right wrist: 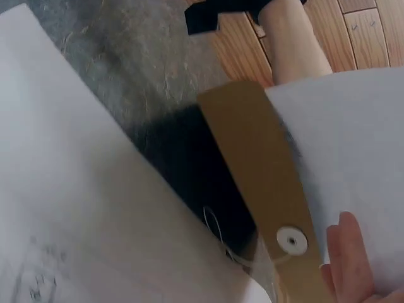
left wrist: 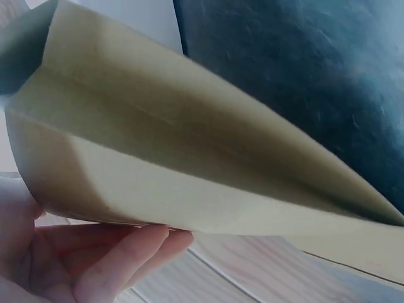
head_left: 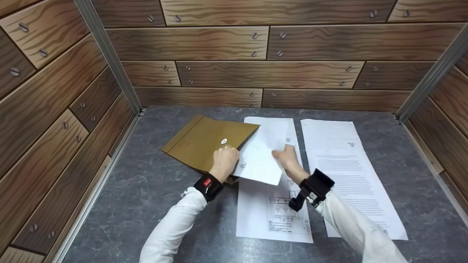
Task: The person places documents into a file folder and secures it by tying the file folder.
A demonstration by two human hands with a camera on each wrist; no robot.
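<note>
A brown string-tie envelope (head_left: 197, 137) is tilted up off the table, a white button (head_left: 224, 141) on its face. My left hand (head_left: 225, 160) grips the envelope by its right edge; in the left wrist view, fingers (left wrist: 126, 259) lie along the envelope's bowed wall (left wrist: 139, 183). My right hand (head_left: 289, 160) pinches a white paper sheet (head_left: 259, 160) at its right edge. The sheet's left side is hidden at the envelope's mouth. In the right wrist view, the flap (right wrist: 252, 158), with a button and loose string (right wrist: 214, 224), hangs beside the held sheet (right wrist: 353, 158).
Beneath the held sheet lies a paper with a printed drawing (head_left: 274, 219). To its right, a paper with lines of text (head_left: 340, 168) lies flat on the grey table (head_left: 120, 208). Wood-patterned walls (head_left: 219, 73) stand at the back and both sides.
</note>
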